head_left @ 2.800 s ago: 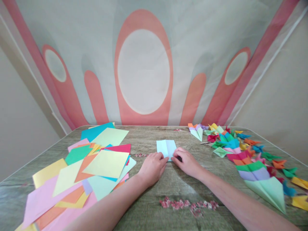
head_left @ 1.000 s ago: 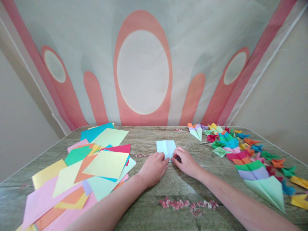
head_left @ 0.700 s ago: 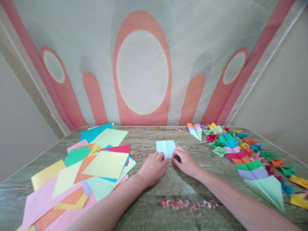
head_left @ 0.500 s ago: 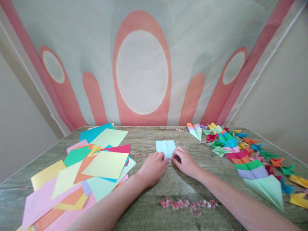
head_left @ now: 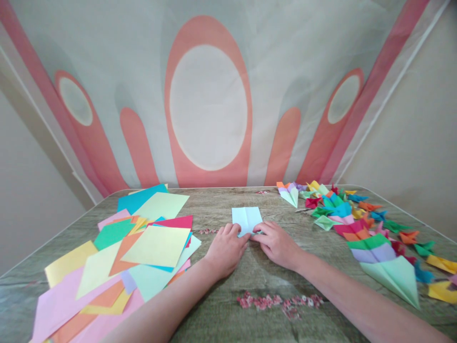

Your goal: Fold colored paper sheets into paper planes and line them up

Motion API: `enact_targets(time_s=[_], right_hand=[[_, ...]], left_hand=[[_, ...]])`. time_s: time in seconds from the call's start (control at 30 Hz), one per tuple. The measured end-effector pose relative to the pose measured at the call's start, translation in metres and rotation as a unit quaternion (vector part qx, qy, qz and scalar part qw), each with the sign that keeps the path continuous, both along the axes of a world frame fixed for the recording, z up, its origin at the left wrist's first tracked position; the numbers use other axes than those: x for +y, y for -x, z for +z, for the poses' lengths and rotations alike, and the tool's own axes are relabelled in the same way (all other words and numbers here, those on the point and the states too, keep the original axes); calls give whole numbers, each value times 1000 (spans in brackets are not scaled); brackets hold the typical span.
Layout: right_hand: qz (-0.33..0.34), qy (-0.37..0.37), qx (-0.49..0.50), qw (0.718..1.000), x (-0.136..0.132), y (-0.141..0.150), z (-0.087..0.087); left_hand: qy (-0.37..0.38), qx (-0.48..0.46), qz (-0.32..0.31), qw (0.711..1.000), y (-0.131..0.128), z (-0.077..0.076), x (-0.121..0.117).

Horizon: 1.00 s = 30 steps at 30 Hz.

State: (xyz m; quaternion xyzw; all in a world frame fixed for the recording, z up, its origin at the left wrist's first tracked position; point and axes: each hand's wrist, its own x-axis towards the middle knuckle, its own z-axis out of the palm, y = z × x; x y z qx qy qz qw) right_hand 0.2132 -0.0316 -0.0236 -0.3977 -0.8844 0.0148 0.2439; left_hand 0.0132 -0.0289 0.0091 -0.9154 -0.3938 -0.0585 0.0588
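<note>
A small pale blue folded paper lies flat in the middle of the wood-grain table, with a crease down its centre. My left hand rests at its near left corner, fingers curled and pinching the near edge. My right hand presses on the near right corner, fingers bent down onto the paper. The two hands nearly meet at the paper's near edge, which they hide.
A loose heap of coloured paper squares covers the table's left side. Several folded paper planes and small folded figures lie along the right, with a large mint plane nearest. A strip of pink flecks lies near me.
Both hands stay at the blue paper's near edge. The right hand's fingers have slid slightly left along it. The view has shifted a little.
</note>
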Motion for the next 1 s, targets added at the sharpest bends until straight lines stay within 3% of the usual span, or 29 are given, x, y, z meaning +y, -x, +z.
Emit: enact_targets(time_s=[0.3,0.63,0.77,1.0], right_hand=[[2,-6,6,1000,3,2,-5],[-38,9,-49,998,5,-7,5],[-23,9,-50,998,4,-9,6],[-34,-13,-4,999,2,-4,1]], left_hand=[[-5,2,-7,1000,2,-4,4],[-14,28,-12,999,3,0,3],[-13,27,-8,1000,4,-1,3],[-13,18,-7,1000,5,-3,3]])
